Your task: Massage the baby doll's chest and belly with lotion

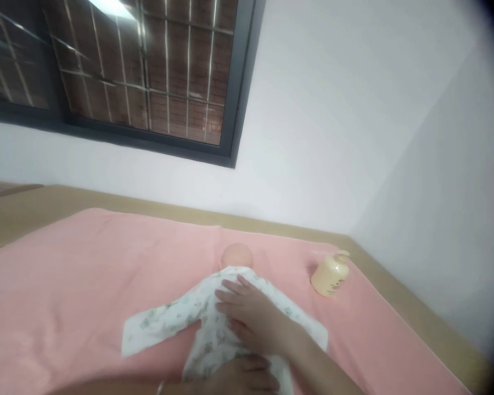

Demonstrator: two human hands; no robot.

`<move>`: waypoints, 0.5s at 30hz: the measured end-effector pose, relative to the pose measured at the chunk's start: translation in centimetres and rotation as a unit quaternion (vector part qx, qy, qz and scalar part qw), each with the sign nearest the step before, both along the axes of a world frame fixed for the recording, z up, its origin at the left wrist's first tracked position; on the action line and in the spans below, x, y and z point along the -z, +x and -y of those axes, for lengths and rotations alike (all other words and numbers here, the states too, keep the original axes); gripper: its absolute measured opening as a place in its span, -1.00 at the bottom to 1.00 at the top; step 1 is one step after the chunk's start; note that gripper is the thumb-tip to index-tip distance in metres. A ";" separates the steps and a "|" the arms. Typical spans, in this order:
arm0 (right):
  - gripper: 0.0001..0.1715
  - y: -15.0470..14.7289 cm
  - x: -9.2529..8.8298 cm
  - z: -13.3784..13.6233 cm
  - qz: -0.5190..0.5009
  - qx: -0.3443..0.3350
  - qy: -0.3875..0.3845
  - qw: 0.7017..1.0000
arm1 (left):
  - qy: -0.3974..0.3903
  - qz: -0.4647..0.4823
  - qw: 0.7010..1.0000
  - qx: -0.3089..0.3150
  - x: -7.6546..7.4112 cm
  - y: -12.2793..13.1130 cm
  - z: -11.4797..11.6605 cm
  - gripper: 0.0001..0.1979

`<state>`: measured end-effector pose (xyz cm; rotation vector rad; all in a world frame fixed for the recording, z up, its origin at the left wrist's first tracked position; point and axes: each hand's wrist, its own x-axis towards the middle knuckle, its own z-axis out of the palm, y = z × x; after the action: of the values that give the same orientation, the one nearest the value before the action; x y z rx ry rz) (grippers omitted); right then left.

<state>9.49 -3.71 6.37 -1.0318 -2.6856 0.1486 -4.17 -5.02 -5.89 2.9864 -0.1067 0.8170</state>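
A bald baby doll (237, 255) in a white long-sleeved garment (168, 325) with small green prints lies on a pink mat (119, 263). Its head points away from me, no face shows, and both sleeves spread out to the sides. My right hand (257, 315) rests flat on the upper part of the garment, fingers stretched out and slightly apart. Lower down, my left hand (245, 376) lies across the garment from the left, its fingers extended; the bottom edge cuts it off. Neither hand grips anything.
A cream pump bottle (330, 274) stands on the mat to the right of the doll. Behind the tan table edge (181, 211) rises a white wall (313, 109). A dark-framed window (230, 126) with metal bars is at the upper left.
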 end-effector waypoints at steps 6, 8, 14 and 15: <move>-0.46 0.7 0.5 -1.4 -0.008 0.030 -0.042 0.999 | -0.007 -0.009 1.000 0.003 -1.9 -0.4 0.7 -0.85; -0.38 1.9 0.7 -2.0 -0.020 0.049 -0.074 0.996 | 0.005 -0.016 1.000 -0.020 -3.4 -1.2 1.2 -0.82; -0.45 4.7 0.7 -2.2 -0.095 0.047 -0.201 0.974 | 0.065 -0.028 0.997 -0.018 -3.4 -1.2 0.7 -0.87; -0.48 4.6 0.5 -1.9 -0.103 0.037 -0.201 0.973 | 0.072 -0.028 0.997 -0.004 -2.9 -0.8 0.4 -0.89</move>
<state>14.12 -1.76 5.86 -1.1483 -2.4757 0.7669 -4.99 -5.46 -3.04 3.1424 -0.1586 0.7565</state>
